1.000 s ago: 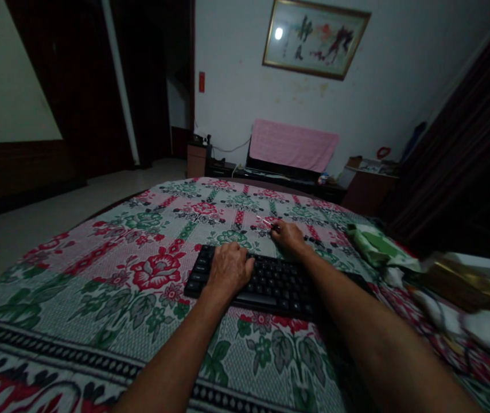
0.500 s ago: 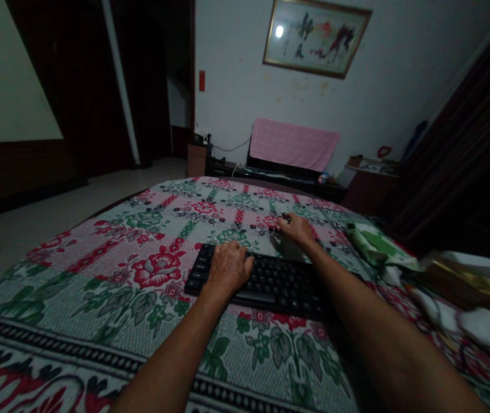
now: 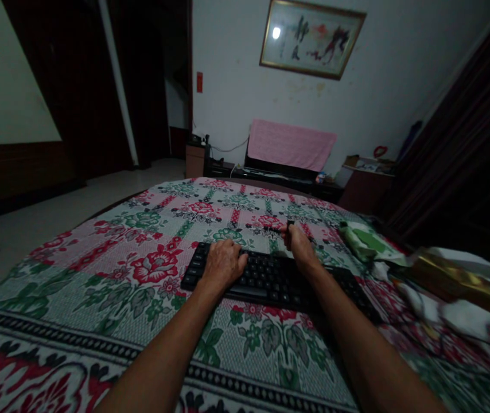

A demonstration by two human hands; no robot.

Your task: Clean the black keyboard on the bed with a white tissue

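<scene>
A black keyboard [image 3: 271,281] lies on a bed covered with a red and green floral bedspread [image 3: 98,275]. My left hand [image 3: 223,264] rests on the keyboard's left part with its fingers curled over the keys. My right hand [image 3: 299,244] is at the keyboard's far edge, pinched round a small dark object [image 3: 290,225] that I cannot name. A few small dark pieces [image 3: 271,229] lie on the bedspread just beyond the keyboard.
A green and white bundle [image 3: 363,241] and crumpled gold and white material [image 3: 451,287] lie on the bed's right side. Beyond the bed stands a low cabinet with a pink cloth [image 3: 290,150] draped over it. A framed picture [image 3: 311,37] hangs on the wall.
My right hand lifted from the bedspread beyond the keyboard and drew back to the keyboard's far edge, now pinching a small dark object. The left hand stayed on the keys.
</scene>
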